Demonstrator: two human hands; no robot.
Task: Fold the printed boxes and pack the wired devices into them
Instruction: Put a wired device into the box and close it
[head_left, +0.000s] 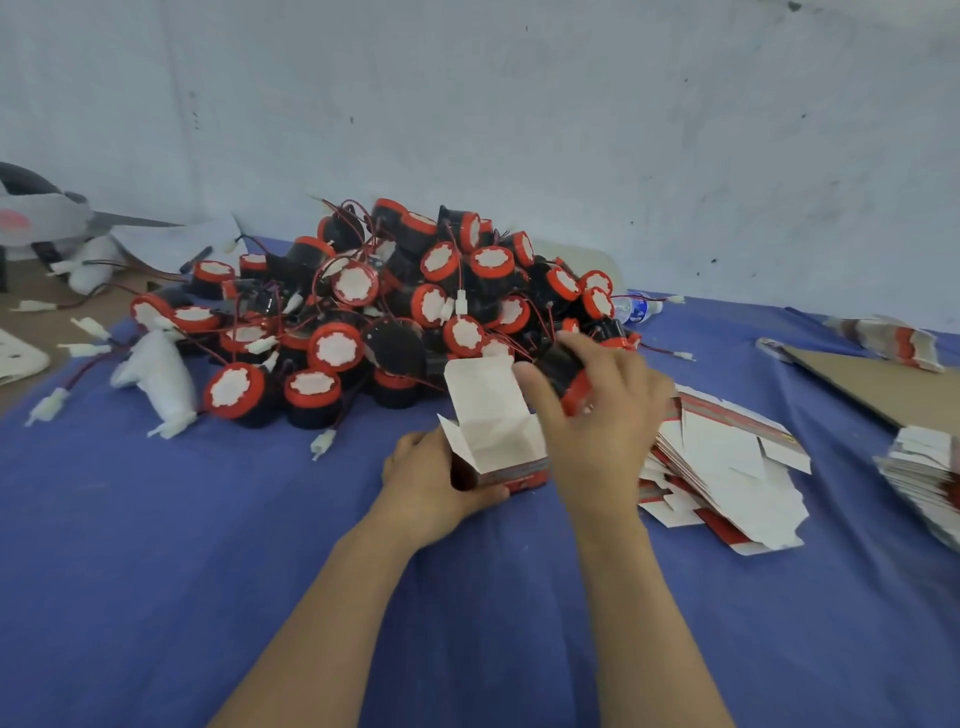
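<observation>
An open-topped printed box (498, 431) is gripped at its base by the left hand (426, 483); a wired device (574, 392) is apparently clasped by the right hand (602, 415), fingers curled

The left forearm (322, 613) is bare along all of its visible length, from the lower edge of the view up to the wrist, and the left hand (426, 483) is bare too. The right forearm (639, 597) and the right hand (597, 415) are likewise uncovered. Both forearms look slim and smooth, broadening toward the elbow end; fingernails and finer marks on the hands are too blurred to tell
</observation>
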